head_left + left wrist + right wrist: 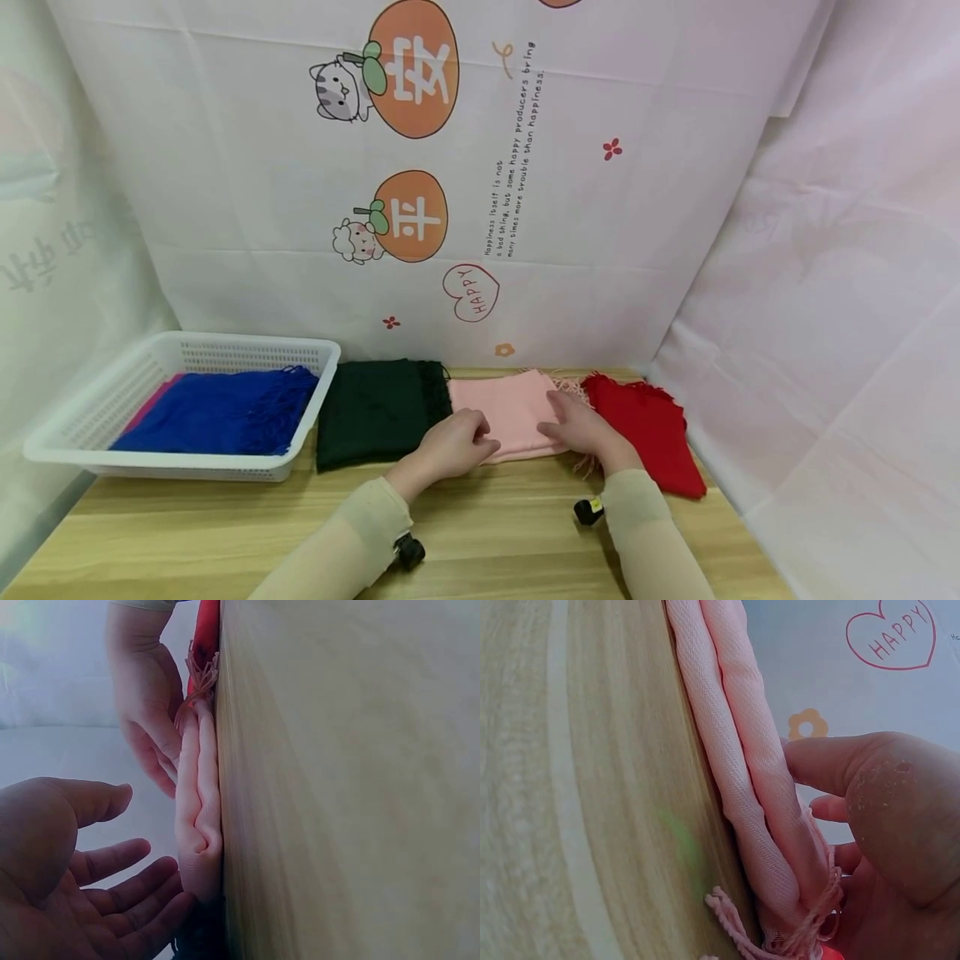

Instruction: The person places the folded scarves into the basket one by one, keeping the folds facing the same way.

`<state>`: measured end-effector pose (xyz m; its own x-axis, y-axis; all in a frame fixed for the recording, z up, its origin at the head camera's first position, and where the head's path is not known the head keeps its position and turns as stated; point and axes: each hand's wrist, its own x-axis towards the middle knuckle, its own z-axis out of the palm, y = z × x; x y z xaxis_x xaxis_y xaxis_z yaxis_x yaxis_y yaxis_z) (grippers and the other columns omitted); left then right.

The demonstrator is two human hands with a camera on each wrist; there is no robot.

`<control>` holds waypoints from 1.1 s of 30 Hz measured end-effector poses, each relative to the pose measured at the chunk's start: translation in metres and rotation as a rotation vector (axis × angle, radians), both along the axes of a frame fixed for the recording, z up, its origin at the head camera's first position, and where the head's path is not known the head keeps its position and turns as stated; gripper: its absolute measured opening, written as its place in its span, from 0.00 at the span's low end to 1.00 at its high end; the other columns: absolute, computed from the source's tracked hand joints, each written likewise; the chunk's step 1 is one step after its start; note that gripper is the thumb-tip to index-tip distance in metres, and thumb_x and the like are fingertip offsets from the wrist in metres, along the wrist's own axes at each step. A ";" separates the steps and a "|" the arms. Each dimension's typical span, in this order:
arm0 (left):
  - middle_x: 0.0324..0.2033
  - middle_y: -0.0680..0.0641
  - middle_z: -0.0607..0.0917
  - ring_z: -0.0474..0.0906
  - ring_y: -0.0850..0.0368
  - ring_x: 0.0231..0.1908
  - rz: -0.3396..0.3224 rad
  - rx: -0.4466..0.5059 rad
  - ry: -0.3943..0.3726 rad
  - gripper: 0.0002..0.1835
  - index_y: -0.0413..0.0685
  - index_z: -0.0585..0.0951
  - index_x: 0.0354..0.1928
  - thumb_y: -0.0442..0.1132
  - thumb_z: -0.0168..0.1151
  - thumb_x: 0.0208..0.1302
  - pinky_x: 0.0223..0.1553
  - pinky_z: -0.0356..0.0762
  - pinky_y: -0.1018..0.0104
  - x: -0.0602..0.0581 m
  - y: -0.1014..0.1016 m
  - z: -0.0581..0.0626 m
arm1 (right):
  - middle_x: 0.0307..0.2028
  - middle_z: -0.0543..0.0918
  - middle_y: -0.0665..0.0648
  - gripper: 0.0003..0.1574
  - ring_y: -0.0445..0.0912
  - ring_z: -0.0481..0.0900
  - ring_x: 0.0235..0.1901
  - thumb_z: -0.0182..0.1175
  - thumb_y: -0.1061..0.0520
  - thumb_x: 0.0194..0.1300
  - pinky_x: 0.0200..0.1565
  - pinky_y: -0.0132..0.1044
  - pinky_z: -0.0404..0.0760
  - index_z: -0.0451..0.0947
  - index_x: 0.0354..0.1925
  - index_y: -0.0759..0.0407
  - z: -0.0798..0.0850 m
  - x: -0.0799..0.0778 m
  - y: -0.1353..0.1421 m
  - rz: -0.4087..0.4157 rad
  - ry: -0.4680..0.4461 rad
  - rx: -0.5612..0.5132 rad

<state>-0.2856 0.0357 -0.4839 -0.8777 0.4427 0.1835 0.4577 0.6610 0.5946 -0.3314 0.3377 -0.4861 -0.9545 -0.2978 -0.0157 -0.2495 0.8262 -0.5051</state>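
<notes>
A folded pink scarf [510,408] with fringe at its right end lies on the wooden table. My left hand [453,442] is at its front left corner. In the left wrist view, that left hand [82,885] has its thumb apart and fingers loosely extended, the fingertips beside the fold. My right hand [583,423] lies over the scarf's fringed right end. The right wrist view shows the right hand [900,825] with its thumb against the upper layer of the pink scarf [742,750]; its other fingers are partly hidden. Neither hand grips the cloth.
A folded dark green scarf [375,408] lies left of the pink one, a red scarf [645,433] right of it. On the left, a white plastic basket [195,471] holds a blue scarf [217,412] over a magenta cloth [153,400]. Printed sheets hang behind and at both sides.
</notes>
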 end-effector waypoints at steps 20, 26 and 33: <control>0.36 0.55 0.80 0.74 0.59 0.31 0.010 -0.054 0.001 0.10 0.52 0.86 0.42 0.50 0.72 0.76 0.35 0.76 0.61 -0.003 0.006 0.003 | 0.83 0.63 0.70 0.51 0.70 0.58 0.83 0.67 0.45 0.81 0.78 0.70 0.61 0.57 0.86 0.66 0.000 0.000 0.002 -0.007 -0.013 -0.006; 0.36 0.55 0.81 0.75 0.60 0.32 0.008 -0.064 0.012 0.10 0.52 0.86 0.42 0.50 0.72 0.76 0.37 0.78 0.61 -0.003 0.009 0.003 | 0.83 0.64 0.71 0.51 0.70 0.60 0.82 0.67 0.45 0.81 0.77 0.69 0.63 0.58 0.86 0.67 0.000 -0.001 0.003 -0.012 -0.010 -0.003; 0.37 0.55 0.81 0.74 0.61 0.33 -0.011 -0.062 0.023 0.09 0.53 0.86 0.43 0.50 0.72 0.77 0.37 0.77 0.62 -0.004 0.012 0.002 | 0.81 0.66 0.72 0.51 0.70 0.65 0.80 0.67 0.46 0.80 0.76 0.68 0.68 0.59 0.85 0.69 0.003 -0.003 0.011 -0.031 0.012 -0.051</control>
